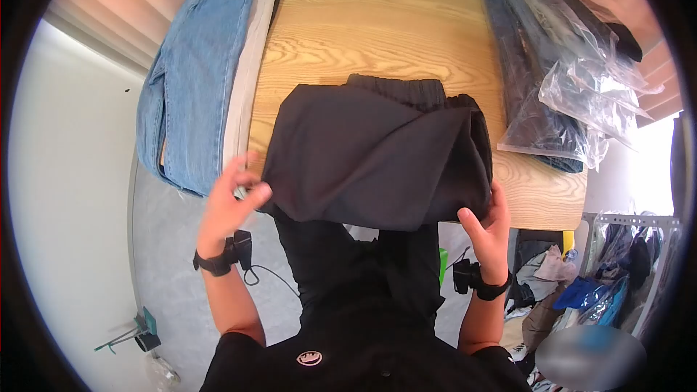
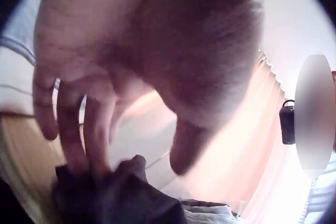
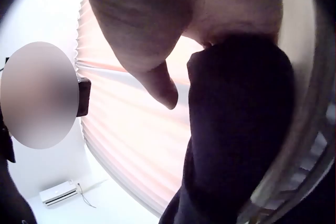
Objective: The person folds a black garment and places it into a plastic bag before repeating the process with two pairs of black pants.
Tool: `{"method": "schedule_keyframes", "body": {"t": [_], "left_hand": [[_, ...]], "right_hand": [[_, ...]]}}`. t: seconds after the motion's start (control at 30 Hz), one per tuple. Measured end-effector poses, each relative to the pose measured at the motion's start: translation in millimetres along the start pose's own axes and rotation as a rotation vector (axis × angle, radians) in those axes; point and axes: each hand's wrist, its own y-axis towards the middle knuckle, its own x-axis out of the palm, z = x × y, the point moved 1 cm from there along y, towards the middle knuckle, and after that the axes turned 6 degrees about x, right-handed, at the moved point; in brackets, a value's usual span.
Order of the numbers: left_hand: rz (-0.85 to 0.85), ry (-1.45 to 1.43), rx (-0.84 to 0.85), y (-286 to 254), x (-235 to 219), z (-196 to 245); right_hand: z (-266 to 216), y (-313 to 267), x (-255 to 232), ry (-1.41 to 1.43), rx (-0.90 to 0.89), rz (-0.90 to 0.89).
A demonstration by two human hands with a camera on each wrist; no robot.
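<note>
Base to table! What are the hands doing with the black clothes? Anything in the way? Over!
Left hand open, at left edge. Right hand at right edge. Black garment between them, nothing on top.

The dark garment [image 1: 363, 152] is matt cloth, mostly smooth, gathered and ribbed at its waistband. The tabletop [image 1: 377, 22] looks like smooth wood with visible grain. The jeans [image 1: 200, 65] are matt, slightly rough blue denim. The bags [image 1: 588, 94] are glossy, crinkled clear plastic; the curtain [image 3: 131, 113] is pleated cloth.
</note>
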Motion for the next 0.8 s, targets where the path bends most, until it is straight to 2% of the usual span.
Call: {"method": "schedule_keyframes", "body": {"t": [0.1,0.2,0.3,0.33,0.43,0.47,0.53,0.57,0.6,0.63,0.67,0.7,0.73,0.77,0.8], "left_hand": [[0.158,-0.069,0.229,54,2,5],[0.018,-0.18,0.208,109,14,16],[-0.316,-0.102,-0.012,137,19,30],[-0.314,0.005,0.137,140,25,34],[-0.4,0.001,0.068,124,14,62],[-0.353,-0.01,0.123,106,11,85],[-0.553,-0.038,0.174,65,-5,119],[-0.804,0.171,0.494,56,-15,120],[-1.035,0.014,0.675,48,-10,120],[-1.338,-0.217,0.806,40,-2,127],[-1.654,-0.431,0.848,32,6,133],[-1.606,-0.55,0.802,26,7,130],[-1.39,-0.664,0.697,32,13,117],[-1.126,-0.492,0.598,43,23,116],[-0.895,-0.337,0.452,53,31,114]], "right_hand": [[-14,6,10,-0.013,0.034,-0.013],[-25,14,18,-0.241,0.045,-0.044],[-21,17,17,-0.135,0.061,-0.067],[-20,15,15,-0.129,0.047,-0.074],[-9,3,3,-0.191,-0.014,-0.069],[-4,-1,-2,-0.266,-0.057,-0.058],[10,-10,-12,-0.324,-0.174,-0.005],[21,-17,-16,-0.307,-0.247,0.032],[31,-24,-18,-0.291,-0.319,0.069],[42,-30,-18,-0.061,-0.3,0.209],[52,-36,-15,0.168,-0.278,0.348],[63,-45,-12,0.397,-0.256,0.485],[77,-59,-9,0.635,-0.053,0.629],[85,-70,-9,0.816,0.13,0.632],[90,-85,-9,0.977,0.324,0.516]]}}
